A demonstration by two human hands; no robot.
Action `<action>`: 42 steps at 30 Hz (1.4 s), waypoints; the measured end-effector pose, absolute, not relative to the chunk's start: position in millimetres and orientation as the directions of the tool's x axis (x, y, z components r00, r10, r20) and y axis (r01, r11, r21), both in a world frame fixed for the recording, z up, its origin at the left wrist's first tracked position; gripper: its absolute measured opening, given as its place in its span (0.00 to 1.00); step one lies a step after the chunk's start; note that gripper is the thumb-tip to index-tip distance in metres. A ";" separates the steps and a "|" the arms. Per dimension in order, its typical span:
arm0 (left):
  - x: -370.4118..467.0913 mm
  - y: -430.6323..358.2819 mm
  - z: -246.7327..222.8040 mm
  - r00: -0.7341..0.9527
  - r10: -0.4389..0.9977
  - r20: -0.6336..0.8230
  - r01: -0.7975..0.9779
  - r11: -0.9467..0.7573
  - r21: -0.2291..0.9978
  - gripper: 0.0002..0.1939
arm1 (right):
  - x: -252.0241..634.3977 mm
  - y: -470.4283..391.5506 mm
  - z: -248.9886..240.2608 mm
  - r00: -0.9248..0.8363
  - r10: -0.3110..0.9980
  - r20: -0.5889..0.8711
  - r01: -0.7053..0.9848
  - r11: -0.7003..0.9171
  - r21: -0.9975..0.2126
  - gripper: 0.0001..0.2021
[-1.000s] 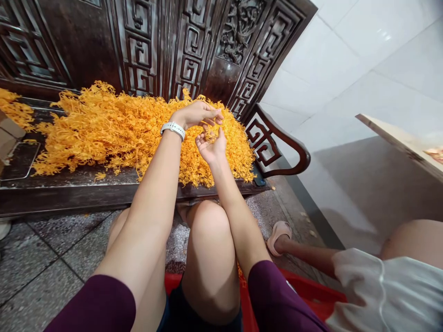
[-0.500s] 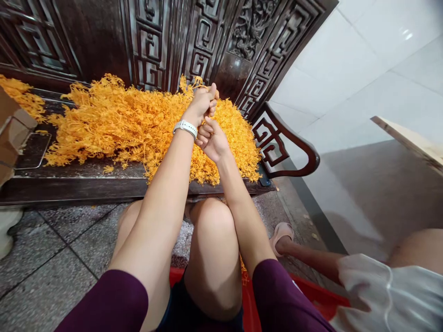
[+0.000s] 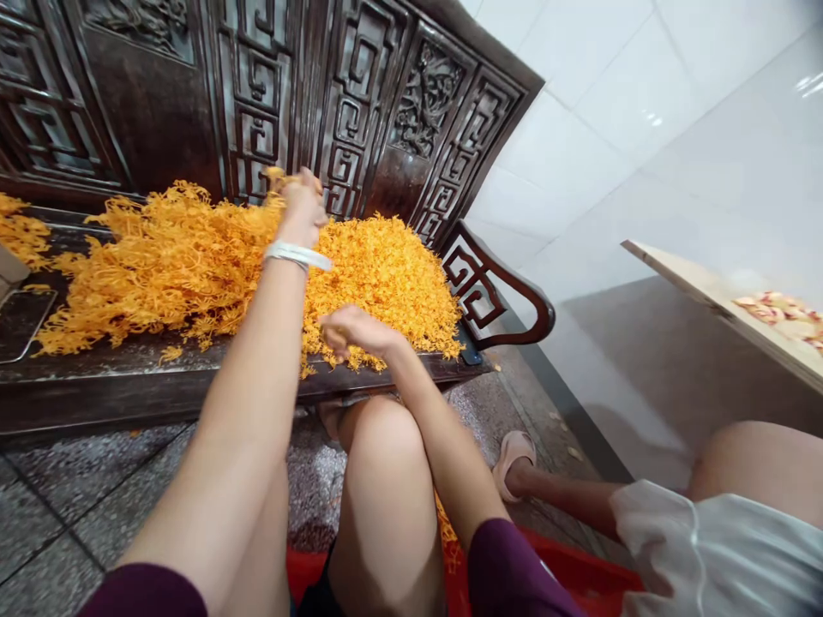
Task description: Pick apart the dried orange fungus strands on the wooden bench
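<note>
A large heap of orange frilly, stringy pieces (image 3: 392,266) lies on the seat of the dark wooden bench (image 3: 160,381). My left hand (image 3: 303,206), with a white band on its wrist, is raised over the back of the heap. Its fingers are closed on a bunch of orange frilly strands (image 3: 275,184), which stick out to the left of the hand. Lower and nearer to me, my right hand (image 3: 353,330) is over the heap's front edge, blurred, its fingers curled together. What it holds, if anything, cannot be made out.
The bench's carved back (image 3: 347,111) rises behind the heap, and its curved armrest (image 3: 546,317) stands at the right end. Another person's leg (image 3: 572,497) is at the right, below a wooden board (image 3: 713,291). A red plastic thing (image 3: 579,566) is under me.
My hands were together above the heap and are now apart. The left stays high with the strands; the right has come down toward me. The view has shifted somewhat to the right.
</note>
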State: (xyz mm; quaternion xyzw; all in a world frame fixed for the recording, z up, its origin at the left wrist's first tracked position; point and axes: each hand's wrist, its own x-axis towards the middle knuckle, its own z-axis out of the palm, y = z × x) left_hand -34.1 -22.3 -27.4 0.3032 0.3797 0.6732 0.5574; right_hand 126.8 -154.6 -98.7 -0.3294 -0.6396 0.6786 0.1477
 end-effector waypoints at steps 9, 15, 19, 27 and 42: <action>-71.1 -42.5 20.3 -0.155 0.968 0.200 -0.453 -0.249 0.856 0.27 | 145.1 -156.7 -120.3 -0.298 0.954 0.021 0.162 0.072 -0.984 0.16; -32.7 -61.0 15.3 0.332 0.897 0.292 -0.151 -0.255 0.955 0.27 | 145.9 -162.9 -73.6 -0.192 0.956 0.224 0.073 0.241 -0.968 0.18; -15.2 -72.9 22.7 0.570 0.730 0.378 -0.034 -0.438 0.898 0.23 | 151.3 -154.7 -47.2 -0.129 0.970 0.208 -0.125 0.192 -0.973 0.15; -3.5 -69.9 32.8 0.667 0.644 0.376 0.085 -0.567 0.819 0.13 | 160.6 -135.0 -19.7 -0.152 0.978 0.145 -0.374 0.079 -0.924 0.12; 8.4 -48.5 -0.7 0.443 0.854 0.273 0.196 -0.389 0.900 0.14 | 156.5 -123.2 -53.2 0.010 1.000 0.008 -0.533 0.013 -0.846 0.07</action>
